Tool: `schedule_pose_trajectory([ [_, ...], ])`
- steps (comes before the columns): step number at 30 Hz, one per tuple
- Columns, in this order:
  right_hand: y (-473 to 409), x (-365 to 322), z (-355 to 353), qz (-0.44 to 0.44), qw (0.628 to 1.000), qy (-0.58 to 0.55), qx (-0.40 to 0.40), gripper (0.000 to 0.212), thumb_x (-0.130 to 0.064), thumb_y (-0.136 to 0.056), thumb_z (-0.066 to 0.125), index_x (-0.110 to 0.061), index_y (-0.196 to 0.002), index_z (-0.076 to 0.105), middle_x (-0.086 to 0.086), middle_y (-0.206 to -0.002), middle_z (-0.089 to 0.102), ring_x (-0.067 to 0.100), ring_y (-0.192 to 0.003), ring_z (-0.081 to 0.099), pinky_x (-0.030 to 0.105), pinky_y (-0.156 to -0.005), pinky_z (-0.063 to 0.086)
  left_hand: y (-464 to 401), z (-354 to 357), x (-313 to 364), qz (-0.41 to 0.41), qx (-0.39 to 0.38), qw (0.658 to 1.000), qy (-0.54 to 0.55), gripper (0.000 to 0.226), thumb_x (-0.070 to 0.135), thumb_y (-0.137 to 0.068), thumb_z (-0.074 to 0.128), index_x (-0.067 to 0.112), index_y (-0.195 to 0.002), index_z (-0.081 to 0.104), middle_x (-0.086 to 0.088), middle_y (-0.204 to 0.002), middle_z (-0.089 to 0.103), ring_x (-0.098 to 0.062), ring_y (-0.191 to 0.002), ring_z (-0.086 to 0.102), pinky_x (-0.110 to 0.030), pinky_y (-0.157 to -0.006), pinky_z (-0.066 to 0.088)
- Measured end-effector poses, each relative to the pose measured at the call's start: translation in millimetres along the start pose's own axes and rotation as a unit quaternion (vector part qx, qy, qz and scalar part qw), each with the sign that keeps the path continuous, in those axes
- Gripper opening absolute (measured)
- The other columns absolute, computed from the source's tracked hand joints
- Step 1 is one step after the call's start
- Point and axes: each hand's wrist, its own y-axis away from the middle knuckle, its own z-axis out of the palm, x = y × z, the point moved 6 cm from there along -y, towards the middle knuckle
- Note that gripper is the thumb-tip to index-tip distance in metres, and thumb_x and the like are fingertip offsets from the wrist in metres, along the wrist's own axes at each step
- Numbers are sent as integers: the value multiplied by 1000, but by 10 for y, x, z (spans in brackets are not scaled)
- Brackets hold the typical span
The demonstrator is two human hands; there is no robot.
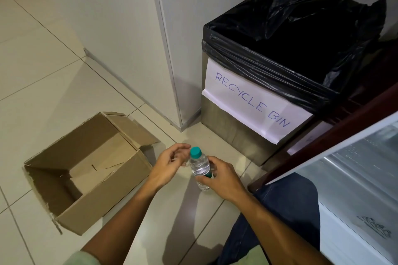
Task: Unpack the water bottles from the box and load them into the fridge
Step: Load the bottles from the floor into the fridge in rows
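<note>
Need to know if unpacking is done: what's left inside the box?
No bottles show inside the box: only bare cardboard floor and inner flaps. Its near wall hides the strip of floor just behind it. The one bottle in view is in the right hand.

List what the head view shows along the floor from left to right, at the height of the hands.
Open cardboard box → left hand → water bottle with teal cap → right hand, gripping the bottle → dark wooden frame edge → fridge door.
</note>
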Motion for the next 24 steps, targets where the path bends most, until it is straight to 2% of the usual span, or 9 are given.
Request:
schedule_pose_trajectory([
  [2,24,29,-39,10,1000,-12,4,55,-25,-81,84,-22,-130,60,-10,-119,69,7,-108,65,25,-94,55,-100,-54,-117,7,84,996,-13,31,44,-99,45,24,-114,64,9,-109,68,-9,-103,64,-31,-86,57],
  [4,49,41,-81,13,1000,-20,7,53,-26,-79,85,-24,-126,61,-13,-117,69,4,-107,65,21,-93,54,-231,-118,-256,-18,165,982,-92,27,40,-97,55,23,-116,62,8,-112,65,-11,-105,61,-31,-87,55],
  [5,64,47,-102,15,1000,-25,8,51,-27,-79,85,-27,-124,61,-15,-115,69,2,-106,65,18,-91,54,-307,-135,-333,-42,181,972,-146,32,36,-94,62,22,-122,60,5,-118,63,-14,-111,59,-35,-92,54],
  [7,110,46,-159,17,999,-35,16,48,-29,-78,85,-37,-117,60,-22,-110,69,-4,-104,65,11,-86,52,-454,-93,-512,-100,144,959,-224,51,30,-88,71,17,-134,52,-5,-135,54,-22,-122,52,-43,-105,47],
  [10,201,54,-251,12,998,-51,27,45,-31,-77,85,-45,-111,59,-25,-108,70,-5,-104,65,10,-85,51,-563,26,-710,-159,69,948,-269,72,27,-84,76,18,-146,40,-8,-146,42,-27,-131,45,-42,-112,38],
  [12,262,90,-302,11,997,-64,37,46,-32,-77,85,-42,-114,61,-23,-111,70,-1,-106,66,16,-89,54,-603,85,-787,-169,58,945,-275,70,22,-84,76,18,-145,41,-9,-145,44,-27,-128,47,-40,-110,39],
  [15,340,156,-352,16,996,-73,49,48,-35,-75,85,-41,-115,61,-19,-112,71,0,-107,66,24,-94,55,-642,104,-813,-182,81,949,-244,57,16,-86,73,16,-137,48,-10,-136,54,-27,-120,54,-39,-106,44],
  [20,429,212,-428,20,996,-65,64,48,-35,-74,86,-48,-112,59,-20,-114,70,-1,-109,65,28,-98,54,-611,111,-805,-192,107,955,-199,46,9,-89,69,11,-132,54,-11,-130,58,-28,-116,56,-40,-106,44],
  [24,469,177,-475,12,995,-70,71,48,-41,-72,85,-47,-112,60,-23,-114,70,-1,-109,65,29,-99,54,-491,98,-782,-184,109,962,-167,43,12,-88,71,13,-129,56,-9,-129,60,-25,-114,57,-40,-103,46],
])
